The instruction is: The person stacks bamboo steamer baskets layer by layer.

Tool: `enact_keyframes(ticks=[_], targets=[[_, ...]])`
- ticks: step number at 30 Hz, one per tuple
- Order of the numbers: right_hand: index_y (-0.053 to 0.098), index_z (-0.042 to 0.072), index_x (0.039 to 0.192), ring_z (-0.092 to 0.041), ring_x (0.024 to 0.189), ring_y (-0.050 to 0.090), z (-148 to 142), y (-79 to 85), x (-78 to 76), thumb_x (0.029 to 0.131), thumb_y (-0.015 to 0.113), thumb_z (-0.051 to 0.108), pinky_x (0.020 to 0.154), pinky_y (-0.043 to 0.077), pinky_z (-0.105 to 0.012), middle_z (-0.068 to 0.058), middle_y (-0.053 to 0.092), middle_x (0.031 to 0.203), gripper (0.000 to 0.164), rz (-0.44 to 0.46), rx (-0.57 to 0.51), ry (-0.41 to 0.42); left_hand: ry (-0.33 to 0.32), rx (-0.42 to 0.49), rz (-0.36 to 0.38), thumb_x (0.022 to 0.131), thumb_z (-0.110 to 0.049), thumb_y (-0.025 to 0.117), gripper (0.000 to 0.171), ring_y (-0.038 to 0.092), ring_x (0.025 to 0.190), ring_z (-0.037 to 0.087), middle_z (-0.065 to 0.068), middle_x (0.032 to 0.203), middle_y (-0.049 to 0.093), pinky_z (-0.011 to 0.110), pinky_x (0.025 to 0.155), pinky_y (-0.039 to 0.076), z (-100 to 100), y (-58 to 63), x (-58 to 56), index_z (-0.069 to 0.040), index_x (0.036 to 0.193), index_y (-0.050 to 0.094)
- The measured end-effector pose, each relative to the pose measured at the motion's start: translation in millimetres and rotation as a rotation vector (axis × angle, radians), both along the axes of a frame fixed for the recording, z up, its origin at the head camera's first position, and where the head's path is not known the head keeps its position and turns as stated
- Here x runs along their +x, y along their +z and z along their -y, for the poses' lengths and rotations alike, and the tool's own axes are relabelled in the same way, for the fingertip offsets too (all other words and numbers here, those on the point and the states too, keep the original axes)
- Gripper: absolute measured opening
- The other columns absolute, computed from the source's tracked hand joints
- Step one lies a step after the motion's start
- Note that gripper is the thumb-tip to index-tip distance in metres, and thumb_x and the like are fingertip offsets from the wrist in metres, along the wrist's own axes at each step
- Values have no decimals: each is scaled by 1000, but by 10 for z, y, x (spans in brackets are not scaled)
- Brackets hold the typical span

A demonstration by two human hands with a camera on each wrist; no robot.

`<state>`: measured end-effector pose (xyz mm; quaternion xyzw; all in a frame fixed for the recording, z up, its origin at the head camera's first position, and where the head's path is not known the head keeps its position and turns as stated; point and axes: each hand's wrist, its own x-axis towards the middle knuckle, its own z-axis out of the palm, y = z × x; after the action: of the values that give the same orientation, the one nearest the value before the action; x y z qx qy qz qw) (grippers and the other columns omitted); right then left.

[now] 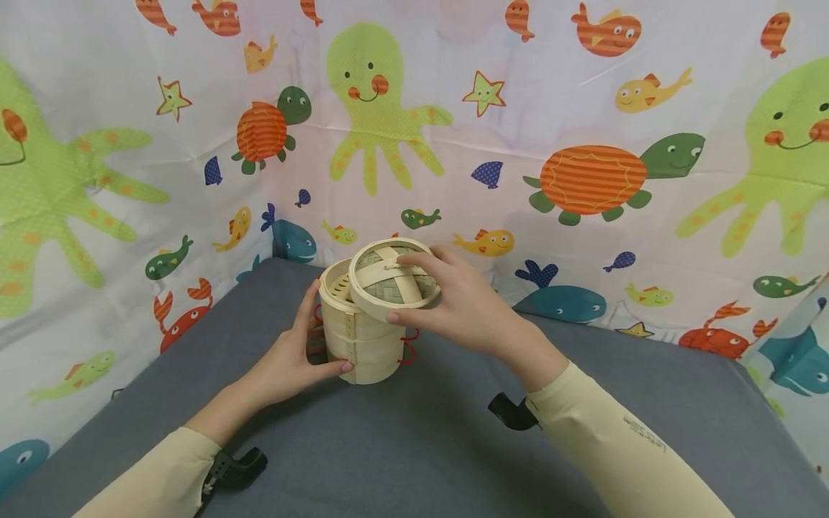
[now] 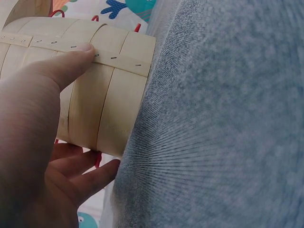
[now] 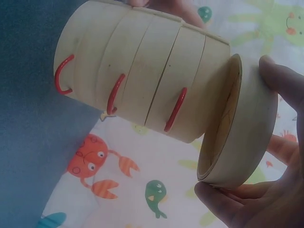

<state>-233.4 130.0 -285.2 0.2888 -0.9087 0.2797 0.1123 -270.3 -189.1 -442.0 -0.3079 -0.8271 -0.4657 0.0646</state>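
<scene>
A round bamboo steamer point(image 1: 372, 352) with stacked tiers stands upright on the grey surface. My left hand point(image 1: 281, 367) grips its left side, the thumb on the stapled seam strip and the fingers round the far side, as the left wrist view confirms. With my right hand point(image 1: 469, 306) I hold the woven lid point(image 1: 395, 284) by its rim. The lid is tilted, its right part overhanging the steamer, so a slatted rack point(image 1: 340, 288) shows inside at the left. In the right wrist view the lid's underside faces the steamer's opening. Red loop handles point(image 3: 175, 109) stick out from the tiers.
A grey cloth-like surface point(image 1: 363, 460) lies under everything. Behind it and at the sides hangs a white curtain point(image 1: 421, 194) printed with sea animals, close behind the steamer. Black curved pieces point(image 1: 239, 469) sit by both wrists, at the cuffs of the beige sleeves.
</scene>
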Motion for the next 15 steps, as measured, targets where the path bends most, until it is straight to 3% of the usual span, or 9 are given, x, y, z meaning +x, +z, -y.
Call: enact_keyframes(ticks=[15], targets=[[60, 24, 155, -21, 111, 57, 157, 38, -86, 91, 84, 63, 89, 57, -43, -2, 56, 132, 79, -1, 44, 13, -1, -7, 10, 86, -28, 98, 143, 73, 121, 41, 26, 153, 55, 62, 98, 60, 1, 4, -10, -46, 172, -15]])
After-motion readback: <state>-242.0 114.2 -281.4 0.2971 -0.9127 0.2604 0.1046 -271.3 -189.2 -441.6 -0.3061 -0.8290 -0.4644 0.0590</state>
